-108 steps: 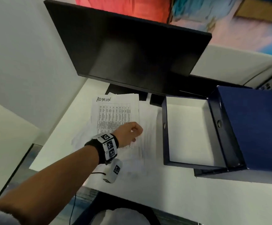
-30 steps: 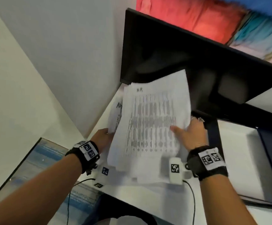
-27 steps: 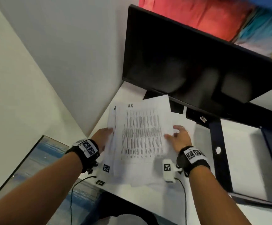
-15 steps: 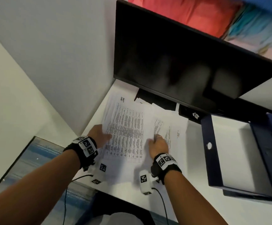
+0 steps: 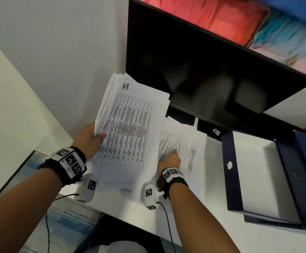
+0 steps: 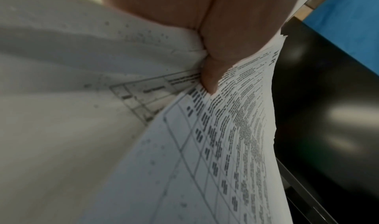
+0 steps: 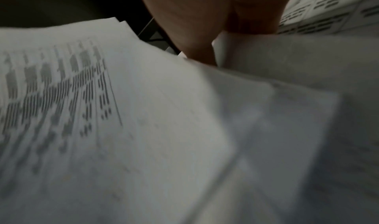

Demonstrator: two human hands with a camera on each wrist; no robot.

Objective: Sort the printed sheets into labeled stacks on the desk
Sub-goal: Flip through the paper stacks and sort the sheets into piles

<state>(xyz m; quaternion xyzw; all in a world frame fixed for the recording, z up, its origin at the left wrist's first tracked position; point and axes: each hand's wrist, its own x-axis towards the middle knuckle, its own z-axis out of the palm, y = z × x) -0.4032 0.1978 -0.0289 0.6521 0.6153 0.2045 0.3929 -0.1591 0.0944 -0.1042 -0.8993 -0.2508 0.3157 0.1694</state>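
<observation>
The white surface (image 5: 194,227) sat in a corner, walls on the left and a dark monitor (image 5: 203,66) overhanging its far edge. My left hand (image 5: 86,137) held the HR bundle (image 5: 130,128) raised off the surface, thumb clamped over its left edge and the other fingers hidden under the paper; its long axis ran away from me, the top corner close to the monitor's lower edge. My right hand (image 5: 172,158) lay just right of that bundle on the loose sheets (image 5: 188,148) spread flat on the surface. Its fingers dug into them, but I could not tell whether they pinched a sheet or only pressed. These sheets lay ahead of and under the right fingers, so I judged that hand nearer for the next pick. An open blue box (image 5: 228,172) walled off the right, leaving free room mainly toward me.
</observation>
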